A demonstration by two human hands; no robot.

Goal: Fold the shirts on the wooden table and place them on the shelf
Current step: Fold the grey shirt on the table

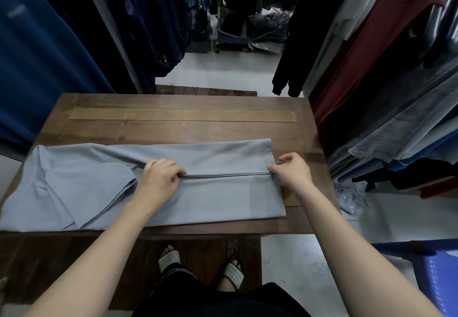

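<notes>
The left hand (159,176) lies near the middle of the grey shirt (223,195), fingers curled and thumb tip pressed along a folded edge, pinching the cloth there. The right hand (293,170) is at the shirt's right side, where thumb and forefinger pinch the end of that same folded edge, the other fingers curled above it. Between the two hands the fold runs as a straight line across the cloth, with the far panel of the shirt turned over toward the person

The shirt is spread lengthways on the near half of the wooden desk (173,128), its body to the right and a sleeve lying flat to the left of the left hand. Its left end reaches the desk's left edge and its near edge lies just short of the desk's front edge. A paler strip (183,115) runs across the bare far part of the desk

Below the desk front, the person's feet in striped sandals (171,258) stand on dark boards. Dark blue garments (49,56) hang to the left, and red, grey and striped garments (384,81) hang to the right. A clear plastic bag (352,195) lies on the pale floor (223,71) beside the desk's right edge, and a blue plastic stool (436,272) stands at the lower right
</notes>
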